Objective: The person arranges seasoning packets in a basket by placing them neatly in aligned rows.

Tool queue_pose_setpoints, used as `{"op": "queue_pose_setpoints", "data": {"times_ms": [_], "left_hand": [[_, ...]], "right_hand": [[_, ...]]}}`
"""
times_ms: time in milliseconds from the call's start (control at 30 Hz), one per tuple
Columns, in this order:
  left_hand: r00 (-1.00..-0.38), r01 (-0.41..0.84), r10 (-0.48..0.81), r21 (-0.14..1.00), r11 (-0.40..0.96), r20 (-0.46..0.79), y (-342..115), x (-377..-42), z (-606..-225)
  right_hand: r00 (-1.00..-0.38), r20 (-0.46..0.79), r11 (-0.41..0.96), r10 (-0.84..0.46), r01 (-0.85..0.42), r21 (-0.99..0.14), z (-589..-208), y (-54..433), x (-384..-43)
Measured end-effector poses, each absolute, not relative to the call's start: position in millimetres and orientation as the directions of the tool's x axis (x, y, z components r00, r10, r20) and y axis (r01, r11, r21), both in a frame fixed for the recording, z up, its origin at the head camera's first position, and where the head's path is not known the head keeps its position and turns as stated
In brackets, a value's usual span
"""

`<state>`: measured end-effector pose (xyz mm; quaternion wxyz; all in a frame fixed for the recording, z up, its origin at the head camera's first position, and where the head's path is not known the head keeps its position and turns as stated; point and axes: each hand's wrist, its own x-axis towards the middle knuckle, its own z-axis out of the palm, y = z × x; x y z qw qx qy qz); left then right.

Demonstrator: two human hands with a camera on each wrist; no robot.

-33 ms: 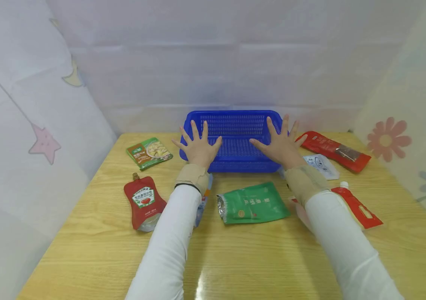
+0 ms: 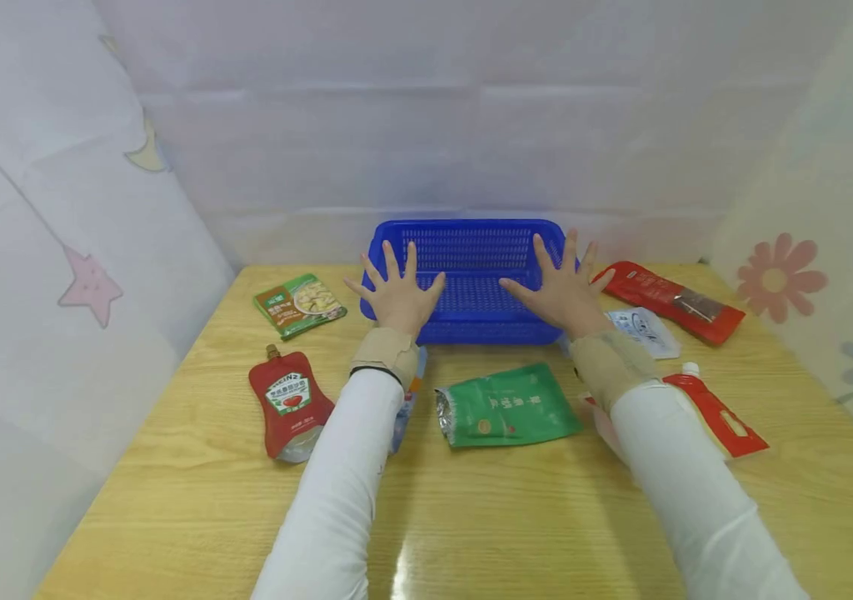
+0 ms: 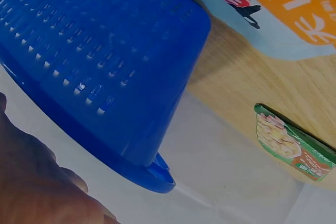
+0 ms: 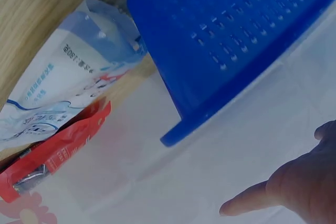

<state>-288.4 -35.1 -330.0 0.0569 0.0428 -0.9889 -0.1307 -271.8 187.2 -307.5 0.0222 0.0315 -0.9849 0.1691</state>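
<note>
My left hand (image 2: 398,302), fingers spread wide and straight, is over the near left part of a blue plastic basket (image 2: 471,335). Mirroring it at the near right part, my right hand (image 2: 567,293) has its fingers splayed too. Neither hand holds anything. Each wrist camera catches the basket's perforated wall, with part of the left hand (image 3: 39,182) at lower left and part of the right hand (image 4: 299,182) at lower right. Below the hands on the table lies a green foil pouch (image 2: 509,407). A blue-and-orange bag (image 3: 273,35) is partly hidden behind my left forearm.
To the left on the wooden table (image 2: 194,467) are a red Heinz ketchup pouch (image 2: 290,404) and a green-brown food packet (image 2: 301,306). On the right lie a long red packet (image 2: 670,302), a white-and-blue pouch (image 2: 645,332) and a red pouch with a white cap (image 2: 719,417), partly behind my forearm.
</note>
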Motion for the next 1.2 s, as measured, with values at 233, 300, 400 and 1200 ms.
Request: {"op": "queue_pose_setpoints", "data": {"times_ms": [233,300,400,1200], "left_hand": [[-0.994,-0.064,-0.085,0.259,0.964,0.074,-31.5,-286.8,-329.4],[-0.994,-0.065,-0.085,0.256,0.964,0.066,-31.8,-285.9,-329.3],[-0.995,-0.065,-0.082,0.259,0.964,0.057,-34.0,-284.3,-328.9],[-0.976,0.189,0.206,0.188,0.964,-0.077,-45.3,-283.8,-311.3]], "right_hand": [[-0.998,0.03,0.94,-0.056,-0.063,-0.335,-312.3,189.7,-272.1],[-0.999,0.017,0.942,-0.051,-0.054,-0.332,-313.9,190.3,-271.2],[-0.999,-0.006,0.945,-0.049,-0.044,-0.324,-315.5,191.8,-270.8],[-0.996,0.089,0.953,-0.009,-0.036,-0.301,-301.7,249.6,-262.3]]}}
